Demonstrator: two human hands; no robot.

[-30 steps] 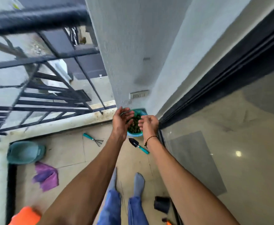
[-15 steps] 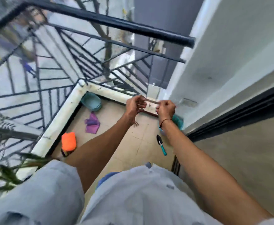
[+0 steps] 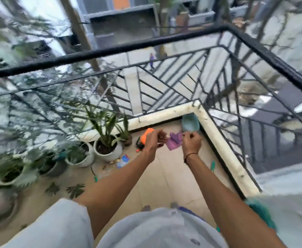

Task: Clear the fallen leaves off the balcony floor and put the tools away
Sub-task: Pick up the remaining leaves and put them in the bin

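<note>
My left hand and my right hand are raised close together above the balcony floor, fingers curled. Motion blur hides whether either one pinches anything. Behind them on the floor lies a purple cloth. A teal basin sits in the corner. A teal-handled tool lies by the right curb, and a green-handled tool lies at the left. Green leaves and small dry leaves lie on the floor.
Potted plants in white pots line the left side. An orange object and a blue-white packet lie near them. A black railing on a white curb bounds the balcony. A blurred teal shape is at the lower right.
My view has swung left from the wall to the railing corner and plants. My hands rose from the leaf-filled teal bowl and stayed close together.
</note>
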